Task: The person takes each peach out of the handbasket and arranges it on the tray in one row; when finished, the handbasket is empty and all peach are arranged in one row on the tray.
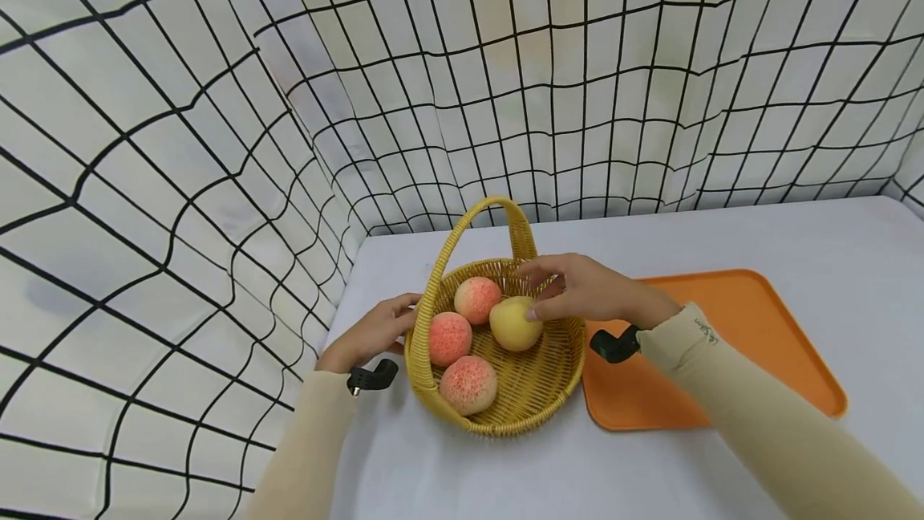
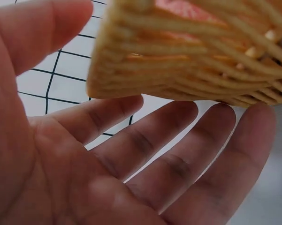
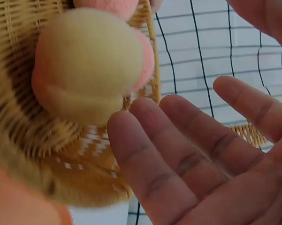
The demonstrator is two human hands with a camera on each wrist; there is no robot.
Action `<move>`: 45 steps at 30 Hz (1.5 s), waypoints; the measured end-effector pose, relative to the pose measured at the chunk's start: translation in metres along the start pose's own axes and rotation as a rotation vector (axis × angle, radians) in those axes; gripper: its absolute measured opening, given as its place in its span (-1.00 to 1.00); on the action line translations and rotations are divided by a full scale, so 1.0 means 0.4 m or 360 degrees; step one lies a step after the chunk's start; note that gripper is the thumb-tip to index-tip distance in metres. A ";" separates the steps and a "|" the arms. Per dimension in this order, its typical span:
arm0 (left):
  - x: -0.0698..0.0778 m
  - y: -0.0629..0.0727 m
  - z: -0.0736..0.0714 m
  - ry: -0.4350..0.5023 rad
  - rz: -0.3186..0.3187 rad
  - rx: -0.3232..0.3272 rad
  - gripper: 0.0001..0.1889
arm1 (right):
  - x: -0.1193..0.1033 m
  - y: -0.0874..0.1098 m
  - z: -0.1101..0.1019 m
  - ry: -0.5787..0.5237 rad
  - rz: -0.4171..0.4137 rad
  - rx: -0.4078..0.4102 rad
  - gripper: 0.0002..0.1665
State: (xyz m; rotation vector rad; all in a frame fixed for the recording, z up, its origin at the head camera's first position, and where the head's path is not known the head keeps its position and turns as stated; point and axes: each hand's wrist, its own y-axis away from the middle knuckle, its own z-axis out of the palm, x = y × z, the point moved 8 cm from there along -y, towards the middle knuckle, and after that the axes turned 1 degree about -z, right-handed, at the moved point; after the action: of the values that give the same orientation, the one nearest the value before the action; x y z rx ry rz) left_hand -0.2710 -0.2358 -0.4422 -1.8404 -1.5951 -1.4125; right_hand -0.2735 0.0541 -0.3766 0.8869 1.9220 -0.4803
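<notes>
A yellow wicker basket [image 1: 530,387] with a tall arched handle stands on the white table. In it lie three pink-speckled peaches [image 1: 469,385] and one pale yellow peach [image 1: 514,326]. My right hand [image 1: 577,289] reaches over the basket's right rim, right at the yellow peach. Close up in the right wrist view, its fingers [image 3: 152,164] are spread, one fingertip at the yellow peach's lower edge, not wrapped round it. Beside the basket's left side is my left hand [image 1: 375,333]. Its extended fingers [image 2: 171,164] reach along the woven base in the left wrist view, thumb held apart.
An orange tray [image 1: 751,327] lies on the white table [image 1: 577,480], just right of the basket and partly under the right forearm. White cloth with a black grid [image 1: 541,103] walls in the back and the left side.
</notes>
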 end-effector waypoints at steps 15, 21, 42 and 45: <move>-0.010 -0.005 0.014 0.0092 0.0029 -0.0029 -0.47 | -0.072 -0.051 0.154 -0.0018 -0.0179 -0.0249 -0.35; -0.011 -0.009 0.019 0.0099 0.0034 -0.0040 -0.45 | -0.062 -0.059 0.119 0.0085 -0.0182 -0.0069 -0.42; -0.035 -0.009 0.014 0.0153 -0.0007 -0.0037 -0.46 | -0.016 -0.140 0.081 0.0714 0.0060 -0.0314 -0.30; -0.034 -0.008 0.011 0.0142 0.0002 -0.0035 -0.47 | -0.012 -0.147 0.086 0.0781 0.0093 -0.0337 -0.30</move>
State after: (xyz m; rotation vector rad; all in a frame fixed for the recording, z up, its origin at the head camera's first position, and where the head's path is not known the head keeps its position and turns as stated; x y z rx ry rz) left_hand -0.2703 -0.2391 -0.4566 -1.7638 -1.5409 -1.4959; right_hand -0.2958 -0.0089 -0.3912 0.9797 2.3268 -0.0149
